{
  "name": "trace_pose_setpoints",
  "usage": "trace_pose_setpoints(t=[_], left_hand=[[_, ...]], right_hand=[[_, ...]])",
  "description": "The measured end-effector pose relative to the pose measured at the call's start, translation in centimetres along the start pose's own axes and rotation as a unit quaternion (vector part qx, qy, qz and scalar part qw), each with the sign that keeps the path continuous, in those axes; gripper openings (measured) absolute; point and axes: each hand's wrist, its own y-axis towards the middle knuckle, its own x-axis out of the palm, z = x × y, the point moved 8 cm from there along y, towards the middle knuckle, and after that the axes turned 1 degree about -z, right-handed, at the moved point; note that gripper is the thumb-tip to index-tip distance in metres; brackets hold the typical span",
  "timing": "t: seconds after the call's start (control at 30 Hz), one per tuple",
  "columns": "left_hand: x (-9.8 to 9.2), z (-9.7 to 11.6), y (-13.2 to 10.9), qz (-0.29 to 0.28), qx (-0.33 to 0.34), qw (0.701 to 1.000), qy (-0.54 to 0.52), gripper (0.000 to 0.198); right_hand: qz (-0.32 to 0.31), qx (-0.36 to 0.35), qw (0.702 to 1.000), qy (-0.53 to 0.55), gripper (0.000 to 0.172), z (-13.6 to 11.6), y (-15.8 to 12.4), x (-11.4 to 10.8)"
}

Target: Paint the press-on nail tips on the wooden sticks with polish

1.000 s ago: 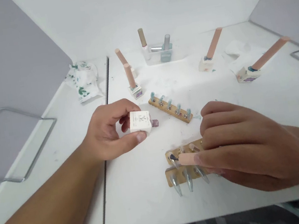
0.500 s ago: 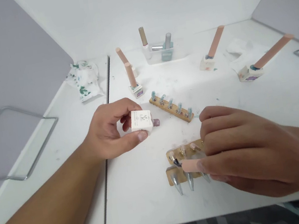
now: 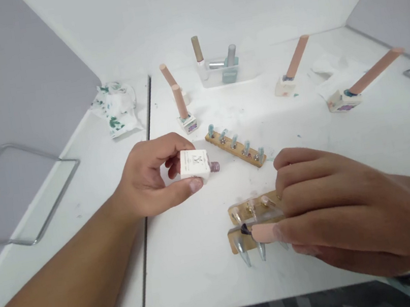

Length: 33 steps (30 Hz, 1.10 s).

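Observation:
Between thumb and fingers, my left hand (image 3: 154, 176) grips an uncapped white nail polish bottle (image 3: 194, 164), tilted with its threaded neck to the right. My right hand (image 3: 347, 204) pinches the peach cap of a nail polish brush (image 3: 265, 232); its dark bristles sit at a nail tip on the nearer wooden stands. Of these two stands, the back one (image 3: 239, 213) bears pale pinkish nail tips, and the front one (image 3: 234, 244) carries silvery-blue pointed nail tips (image 3: 242, 253). Their right ends are hidden behind my right hand. Further back, another wooden stand (image 3: 232, 152) holds several light-blue nail tips.
Capped polish bottles stand behind my left hand (image 3: 187, 123) and at the right (image 3: 285, 86), (image 3: 344, 102). A clear plastic tray (image 3: 250, 74) with bottles is at the back. Stained crumpled tissue (image 3: 121, 109) lies at the left. A metal wire frame (image 3: 72, 168) rests at the left side.
The brush has shifted slightly down and right with my right hand, its bristles moving from the base of the first pinkish nail tip toward its end. My left hand and the bottle barely moved.

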Motion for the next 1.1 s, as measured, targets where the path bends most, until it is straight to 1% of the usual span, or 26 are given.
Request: trace_pose_setpoints(t=[0.17,0.37,0.47,0.67,0.87,1.1], left_hand=[[0.0,0.1,0.0,-0.001,0.002,1.000,0.001,0.015],[0.0,0.2,0.0,0.002,0.006,1.000,0.000,0.016],[0.0,0.2,0.0,0.001,0.006,1.000,0.003,0.015],[0.0,0.2,0.0,0.005,0.003,1.000,0.009,0.014],[-0.1,-0.2,-0.2,0.002,-0.004,1.000,0.000,0.016],[0.0,0.0,-0.1,0.007,0.008,1.000,0.004,0.016]], right_hand=[[0.002,-0.002,1.000,0.001,0.007,-0.1,0.2,-0.2],[0.032,0.013,0.999,-0.030,0.009,0.3,0.1,-0.9],[0.042,0.018,0.999,-0.027,0.009,0.6,0.0,-1.1],[0.036,0.022,0.999,0.014,0.012,0.8,0.0,-1.0],[0.029,0.019,0.999,0.008,0.009,0.8,-0.1,-0.6],[0.068,0.043,0.996,-0.025,0.008,1.4,-0.1,-0.6]])
